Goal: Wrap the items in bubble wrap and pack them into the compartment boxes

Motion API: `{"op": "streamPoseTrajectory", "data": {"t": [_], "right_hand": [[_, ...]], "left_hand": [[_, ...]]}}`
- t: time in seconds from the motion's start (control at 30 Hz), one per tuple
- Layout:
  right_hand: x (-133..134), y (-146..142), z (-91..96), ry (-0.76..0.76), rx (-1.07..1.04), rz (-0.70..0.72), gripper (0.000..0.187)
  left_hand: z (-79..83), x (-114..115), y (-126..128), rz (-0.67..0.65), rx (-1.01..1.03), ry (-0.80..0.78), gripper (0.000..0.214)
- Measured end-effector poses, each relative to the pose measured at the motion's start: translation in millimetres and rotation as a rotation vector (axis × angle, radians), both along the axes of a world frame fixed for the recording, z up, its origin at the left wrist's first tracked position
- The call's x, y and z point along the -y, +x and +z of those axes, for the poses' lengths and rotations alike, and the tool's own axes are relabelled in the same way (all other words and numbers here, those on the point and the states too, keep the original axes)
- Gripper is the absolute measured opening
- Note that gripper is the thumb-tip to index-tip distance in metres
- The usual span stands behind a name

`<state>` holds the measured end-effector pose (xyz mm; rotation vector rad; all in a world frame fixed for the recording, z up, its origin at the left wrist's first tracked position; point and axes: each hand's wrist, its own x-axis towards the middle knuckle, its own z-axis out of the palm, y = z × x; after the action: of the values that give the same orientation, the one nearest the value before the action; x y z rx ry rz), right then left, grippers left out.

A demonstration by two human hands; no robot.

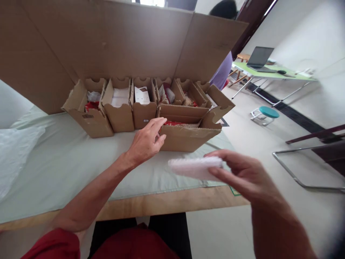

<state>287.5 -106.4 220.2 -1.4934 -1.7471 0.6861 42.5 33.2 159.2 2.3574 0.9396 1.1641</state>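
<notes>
My left hand [147, 140] rests with fingers stretched out on the front edge of a small open cardboard box [188, 135] holding something red. My right hand [242, 176] pinches a flat white packet [195, 167], blurred by motion, above the table's near edge. Behind stand several small open cardboard boxes [118, 108] in a row, with white and red contents.
A big cardboard sheet [107, 46] stands upright behind the boxes. The table has a pale green cover [67, 162]. White plastic [13, 151] lies at left. Another person [223, 68] sits beyond; a green desk with a laptop [260, 59], a teal stool [265, 113].
</notes>
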Motion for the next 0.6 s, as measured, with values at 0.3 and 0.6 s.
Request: {"op": "streamPoseTrajectory", "data": {"t": [0.3,0.6], "right_hand": [[-66.7,37.2,46.2,0.446,0.216,-0.406,0.022],[-115.7,39.7,41.2,0.316,0.396,-0.107,0.023]], "left_hand": [[-20.6,2.4,11.6,-0.088,-0.074,0.239,0.018],[-35.0,13.4,8.8,-0.057,-0.062,0.207,0.023]]}}
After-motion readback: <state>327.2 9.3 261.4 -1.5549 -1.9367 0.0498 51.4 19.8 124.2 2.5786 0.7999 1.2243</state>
